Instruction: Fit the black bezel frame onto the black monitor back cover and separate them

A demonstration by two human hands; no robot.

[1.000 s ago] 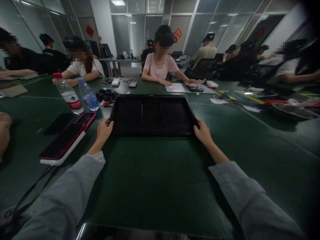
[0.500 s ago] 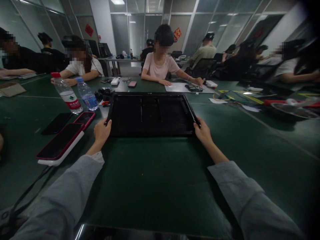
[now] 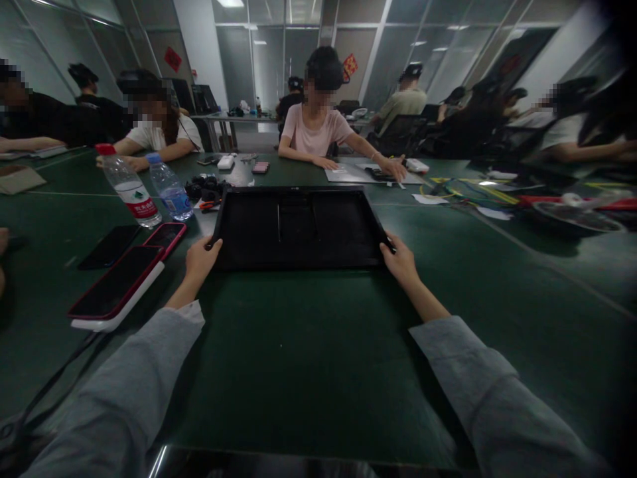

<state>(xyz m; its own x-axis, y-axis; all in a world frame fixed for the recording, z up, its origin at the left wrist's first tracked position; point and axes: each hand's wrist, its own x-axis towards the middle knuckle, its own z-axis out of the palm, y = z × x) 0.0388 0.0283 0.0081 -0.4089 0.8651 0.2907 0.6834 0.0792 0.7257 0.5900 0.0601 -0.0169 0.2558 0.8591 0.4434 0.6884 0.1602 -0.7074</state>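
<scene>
A black rectangular tray-like panel [image 3: 243, 232] with a raised rim lies in front of me, low over the green table [image 3: 308, 358]. Two thin upright ridges and a recessed part show in its middle. My left hand [image 3: 203, 257] is closed on its left edge, the thumb on top. On the opposite edge my right hand [image 3: 401, 260] grips the same way, near the front right corner. Both sets of fingers are partly hidden under the rim. Whether the panel touches the table, I cannot tell.
Left of my hand are phones [image 3: 119, 282], one dark phone [image 3: 108, 247] and two water bottles [image 3: 133, 192]. Black cables [image 3: 206, 188] lie behind the panel. Across the table a person [image 3: 318, 126] handles items on a white sheet [image 3: 343, 174]. Wires and a bowl [image 3: 577, 216] sit right.
The panel looks slightly flatter, its far edge a little lower, with both hands still holding it. My view has shifted slightly. The person opposite has moved a hand over the white sheet.
</scene>
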